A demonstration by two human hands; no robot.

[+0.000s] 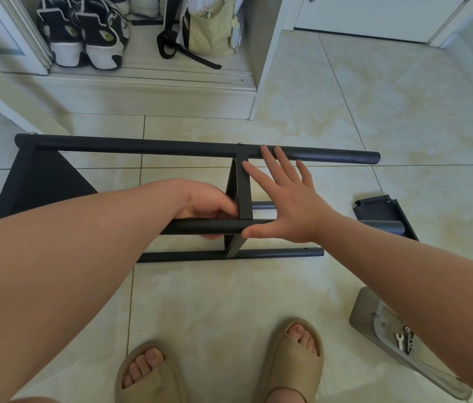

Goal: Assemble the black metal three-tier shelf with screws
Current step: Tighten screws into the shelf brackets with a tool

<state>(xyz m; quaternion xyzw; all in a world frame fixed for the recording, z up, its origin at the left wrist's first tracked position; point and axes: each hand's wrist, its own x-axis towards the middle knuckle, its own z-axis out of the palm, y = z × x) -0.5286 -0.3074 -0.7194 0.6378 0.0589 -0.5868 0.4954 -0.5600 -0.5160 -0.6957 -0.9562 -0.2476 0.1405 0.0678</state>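
The partly built black metal shelf frame (148, 147) lies on its side on the tiled floor, its round tubes running left to right. A triangular shelf plate (40, 181) is fixed at the left end, and a second plate (242, 193) stands edge-on in the middle. My left hand (206, 206) grips the near upper tube (206, 226) beside that middle plate. My right hand (284, 196) is spread flat with straight fingers just right of the plate, fingertips reaching the far tube. A loose shelf plate (380, 210) lies on the floor to the right.
A grey tray (374, 321) at the lower right holds a small wrench (399, 340) and screws. My feet in tan slippers (290, 362) stand below the frame. An open white cabinet (148, 91) with shoes and a bag is behind.
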